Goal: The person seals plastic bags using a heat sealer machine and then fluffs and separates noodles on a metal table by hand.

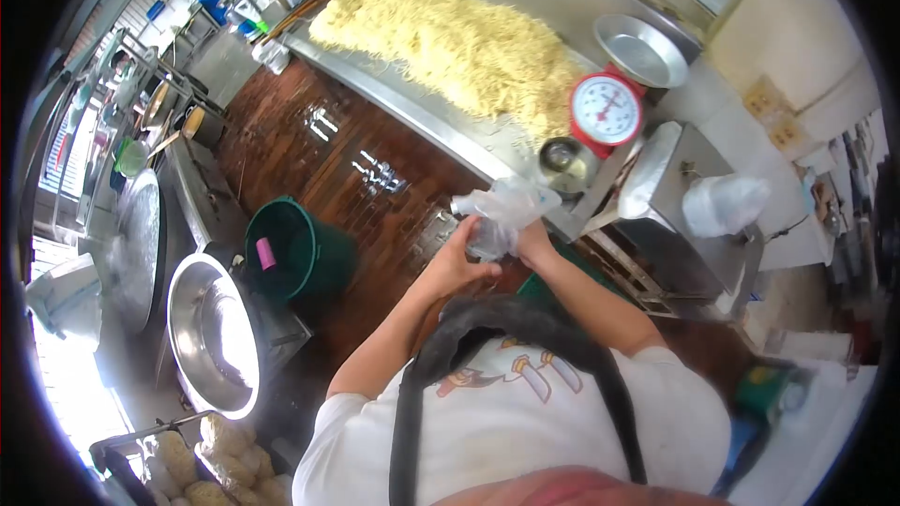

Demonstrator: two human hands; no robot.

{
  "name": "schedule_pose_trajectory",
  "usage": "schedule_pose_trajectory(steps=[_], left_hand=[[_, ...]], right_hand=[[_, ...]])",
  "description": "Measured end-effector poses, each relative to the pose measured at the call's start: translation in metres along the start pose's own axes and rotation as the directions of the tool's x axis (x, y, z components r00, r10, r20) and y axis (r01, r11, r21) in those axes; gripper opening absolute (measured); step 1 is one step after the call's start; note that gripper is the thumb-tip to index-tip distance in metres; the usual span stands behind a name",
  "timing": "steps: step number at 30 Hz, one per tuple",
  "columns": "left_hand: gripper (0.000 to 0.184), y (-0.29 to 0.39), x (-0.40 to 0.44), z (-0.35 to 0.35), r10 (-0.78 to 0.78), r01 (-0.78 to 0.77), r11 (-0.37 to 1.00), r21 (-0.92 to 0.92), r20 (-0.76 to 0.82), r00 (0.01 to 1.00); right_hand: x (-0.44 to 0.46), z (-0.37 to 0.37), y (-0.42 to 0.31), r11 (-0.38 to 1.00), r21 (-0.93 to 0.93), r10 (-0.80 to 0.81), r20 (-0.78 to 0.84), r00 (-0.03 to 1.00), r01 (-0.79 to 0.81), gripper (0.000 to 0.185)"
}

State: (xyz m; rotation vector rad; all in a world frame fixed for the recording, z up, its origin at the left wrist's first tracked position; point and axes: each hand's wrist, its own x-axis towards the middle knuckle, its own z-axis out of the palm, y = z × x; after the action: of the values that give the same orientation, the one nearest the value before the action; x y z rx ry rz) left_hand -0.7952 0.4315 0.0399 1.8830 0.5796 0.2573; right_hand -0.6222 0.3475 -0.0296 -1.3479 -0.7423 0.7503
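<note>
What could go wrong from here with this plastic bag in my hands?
The plastic bag between your left hand and right hand looks thin, so it might slip or tear. The floor shines and could be slick. The metal bowl sits near the table's edge and might get knocked.

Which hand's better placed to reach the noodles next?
Probably the right hand: it looks nearer the noodles and red scale. The left hand sits farther off; both are at the plastic bag.
</note>
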Motion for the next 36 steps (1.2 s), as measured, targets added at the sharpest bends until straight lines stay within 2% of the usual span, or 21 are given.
schedule_pose_trajectory(steps=[1,2,3,4,5,7,8,9,12,14,18,19,22,23,26,27,30,31,34,35,36], left_hand=[[0.068,-0.018,0.003,-0.009,-0.030,0.029,0.999,-0.021,-0.056,0.998],[0.059,-0.031,0.006,-0.021,-0.061,0.057,0.998,-0.041,-0.108,0.992],[0.025,-0.038,0.010,-0.037,-0.129,0.104,0.968,-0.229,-0.096,0.987],[0.019,-0.048,0.015,-0.052,-0.164,0.131,0.961,-0.243,-0.120,0.979],[0.013,-0.060,0.021,-0.068,-0.195,0.153,0.954,-0.258,-0.146,0.970],[0.008,-0.083,0.037,-0.092,-0.190,0.102,0.930,-0.354,-0.222,0.956],[0.011,-0.085,0.044,-0.103,-0.226,0.109,0.900,-0.422,-0.240,0.944],[0.013,-0.087,0.051,-0.114,-0.264,0.111,0.866,-0.487,-0.256,0.930],[0.020,-0.096,0.073,-0.138,-0.299,0.107,0.822,-0.559,-0.263,0.917],[0.021,-0.099,0.083,-0.157,-0.334,0.150,0.797,-0.585,-0.221,0.916],[0.075,-0.063,0.086,-0.216,-0.238,0.164,0.844,-0.510,-0.082,0.968],[0.096,-0.065,0.089,-0.229,-0.208,0.161,0.890,-0.425,-0.065,0.976],[0.099,-0.072,0.091,-0.261,-0.258,0.194,0.869,-0.455,-0.084,0.962],[0.087,-0.070,0.092,-0.269,-0.308,0.215,0.834,-0.508,-0.105,0.945],[0.063,-0.112,0.100,-0.289,-0.323,0.241,0.923,-0.299,-0.265,0.908],[0.036,-0.125,0.104,-0.292,-0.457,0.334,0.873,-0.355,-0.360,0.813],[0.021,-0.172,0.120,-0.319,-0.619,0.240,0.742,-0.626,-0.504,0.603],[0.011,-0.182,0.128,-0.333,-0.647,0.185,0.726,-0.662,-0.566,0.511],[0.011,-0.188,0.148,-0.396,-0.629,0.053,0.738,-0.672,-0.657,0.415],[0.012,-0.203,0.149,-0.421,-0.545,0.004,0.784,-0.621,-0.684,0.485],[0.012,-0.218,0.156,-0.442,-0.552,0.009,0.791,-0.612,-0.708,0.440]], right_hand=[[0.004,0.021,0.006,0.987,0.139,0.081,-0.001,0.997,-0.080,0.037],[0.010,0.033,0.004,0.977,0.099,0.182,0.057,0.982,-0.187,0.035],[0.016,0.044,-0.005,0.956,0.054,0.282,0.110,0.953,-0.289,0.033],[0.021,0.053,-0.015,0.925,0.004,0.376,0.156,0.913,-0.381,0.031],[0.022,0.065,-0.021,0.991,-0.089,0.117,0.157,0.981,-0.104,0.028],[0.039,0.067,-0.006,0.985,-0.132,0.144,0.241,0.960,-0.115,0.031],[0.051,0.069,-0.004,0.981,-0.153,0.159,0.285,0.945,-0.119,0.033],[0.065,0.074,-0.001,0.969,-0.230,-0.010,0.333,0.943,0.092,0.036],[0.095,0.098,-0.006,0.966,-0.069,0.258,0.308,0.916,-0.249,0.041],[0.127,0.109,0.010,0.963,-0.199,0.252,0.412,0.876,-0.183,0.045],[0.183,0.138,0.010,0.939,-0.160,0.343,0.517,0.784,-0.305,0.048],[0.195,0.146,0.018,0.967,-0.200,0.243,0.510,0.825,-0.161,0.046],[0.241,0.166,0.011,0.976,-0.211,0.182,0.638,0.748,-0.057,0.046],[0.254,0.179,0.020,0.987,-0.149,0.137,0.615,0.777,-0.056,0.039],[0.295,0.195,0.028,0.950,-0.309,0.270,0.730,0.628,-0.049,0.029],[0.302,0.206,0.037,0.975,-0.202,0.084,0.712,0.697,0.088,0.022],[0.336,0.240,0.064,0.964,-0.203,0.074,0.825,0.560,0.172,0.025],[0.346,0.254,0.086,0.941,-0.133,-0.044,0.862,0.505,0.310,0.025],[0.379,0.295,0.054,0.947,-0.320,0.304,0.888,0.345,-0.012,0.026],[0.392,0.308,0.052,0.925,-0.369,0.318,0.883,0.344,0.091,0.028],[0.409,0.319,0.058,0.909,-0.404,0.348,0.871,0.345,0.104,0.030]])
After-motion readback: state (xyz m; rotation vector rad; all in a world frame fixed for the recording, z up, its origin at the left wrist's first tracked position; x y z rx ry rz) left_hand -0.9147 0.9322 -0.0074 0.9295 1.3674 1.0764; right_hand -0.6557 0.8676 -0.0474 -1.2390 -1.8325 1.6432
